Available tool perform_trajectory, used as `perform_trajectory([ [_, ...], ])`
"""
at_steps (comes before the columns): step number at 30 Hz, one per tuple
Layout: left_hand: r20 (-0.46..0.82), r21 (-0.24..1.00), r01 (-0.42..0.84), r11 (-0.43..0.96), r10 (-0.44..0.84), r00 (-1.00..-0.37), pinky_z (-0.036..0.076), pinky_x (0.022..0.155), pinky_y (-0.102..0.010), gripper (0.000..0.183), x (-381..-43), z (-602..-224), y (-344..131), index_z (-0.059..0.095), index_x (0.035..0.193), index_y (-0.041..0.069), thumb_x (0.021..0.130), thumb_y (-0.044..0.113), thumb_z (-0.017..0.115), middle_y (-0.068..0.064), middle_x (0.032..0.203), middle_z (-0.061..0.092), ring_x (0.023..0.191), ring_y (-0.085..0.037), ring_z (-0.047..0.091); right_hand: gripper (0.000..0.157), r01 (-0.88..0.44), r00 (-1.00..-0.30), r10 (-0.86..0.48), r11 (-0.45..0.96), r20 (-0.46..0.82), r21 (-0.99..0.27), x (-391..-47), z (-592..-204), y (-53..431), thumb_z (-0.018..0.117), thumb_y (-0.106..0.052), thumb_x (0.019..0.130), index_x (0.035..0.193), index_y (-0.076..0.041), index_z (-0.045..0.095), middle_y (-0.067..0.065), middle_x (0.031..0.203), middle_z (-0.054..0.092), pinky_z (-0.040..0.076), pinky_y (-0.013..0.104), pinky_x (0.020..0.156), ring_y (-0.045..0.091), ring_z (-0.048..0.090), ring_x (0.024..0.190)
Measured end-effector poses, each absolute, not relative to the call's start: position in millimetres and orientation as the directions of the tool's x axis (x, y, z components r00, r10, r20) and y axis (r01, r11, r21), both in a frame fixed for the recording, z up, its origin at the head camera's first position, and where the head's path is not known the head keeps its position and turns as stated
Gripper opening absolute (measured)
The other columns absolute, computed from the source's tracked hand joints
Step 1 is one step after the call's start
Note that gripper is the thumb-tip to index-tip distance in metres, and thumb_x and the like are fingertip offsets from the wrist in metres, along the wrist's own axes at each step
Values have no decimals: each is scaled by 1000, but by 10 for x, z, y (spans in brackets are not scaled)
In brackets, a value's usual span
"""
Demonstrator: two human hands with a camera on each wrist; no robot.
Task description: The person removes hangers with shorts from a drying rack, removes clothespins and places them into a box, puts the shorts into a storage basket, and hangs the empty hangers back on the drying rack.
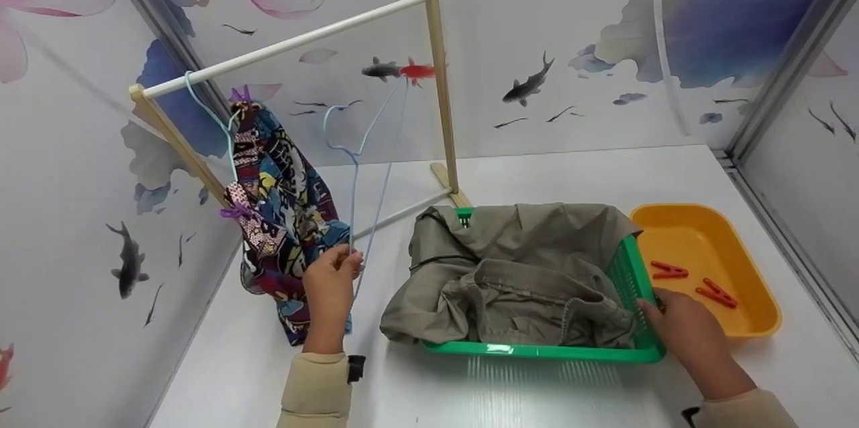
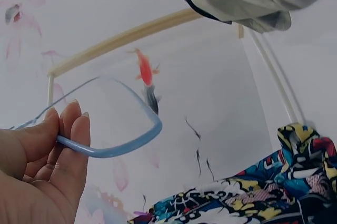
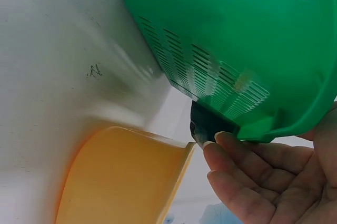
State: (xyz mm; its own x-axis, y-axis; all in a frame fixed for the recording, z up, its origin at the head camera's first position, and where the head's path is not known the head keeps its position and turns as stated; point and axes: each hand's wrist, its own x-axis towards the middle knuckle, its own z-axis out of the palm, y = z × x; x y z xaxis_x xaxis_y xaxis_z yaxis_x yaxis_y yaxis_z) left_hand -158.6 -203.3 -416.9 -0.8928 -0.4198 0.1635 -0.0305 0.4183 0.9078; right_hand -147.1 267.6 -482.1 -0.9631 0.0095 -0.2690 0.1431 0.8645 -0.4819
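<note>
My left hand pinches a light blue wire hanger between thumb and fingers. In the left wrist view the hanger's rounded corner extends beyond the fingertips, and its hook points up in the head view. A green plastic basket stands at centre right, with a grey-brown garment with a waistband heaped inside and draped over its left side. My right hand grips the basket's right rim. From the right wrist, its fingers curl under the rim against a dark piece, while the thumb is mostly hidden.
A wooden rack with a white top bar stands at the back left. On it, a pale green hanger carries a multicoloured patterned garment with purple clips. Two red clothespins lie in a yellow tray right of the basket.
</note>
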Motion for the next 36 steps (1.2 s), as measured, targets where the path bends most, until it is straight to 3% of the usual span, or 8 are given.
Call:
perform_trajectory([
  [17, 95, 973, 12, 232, -352, -931, 57, 68, -27, 15, -1866, -4113, -1732, 68, 100, -9, 88, 0, 67, -15, 83, 69, 70, -15, 66, 65, 167, -956, 25, 865, -291, -473, -1471, -4827, 2670, 52, -41, 99, 131, 15, 45, 11, 84, 55, 46, 35, 65, 23, 52, 74],
  [24, 90, 983, 36, 180, -304, -948, 57, 67, -27, 14, -1961, -4104, -1629, 66, 97, -12, 86, -3, 67, -16, 81, 70, 65, -13, 66, 58, 134, -968, 13, 872, -250, -472, -1450, -4845, 2668, 54, -36, 99, 127, 14, 48, 11, 83, 55, 47, 37, 67, 24, 52, 75],
  [36, 55, 995, 27, 93, -316, -947, 54, 58, -27, 8, -2142, -4068, -1431, 63, 85, -8, 84, -4, 70, -5, 68, 62, 59, -12, 60, 63, 168, -962, 37, 860, -271, -481, -1449, -4839, 2658, 53, -38, 99, 132, 15, 44, 14, 88, 56, 47, 37, 67, 25, 52, 77],
])
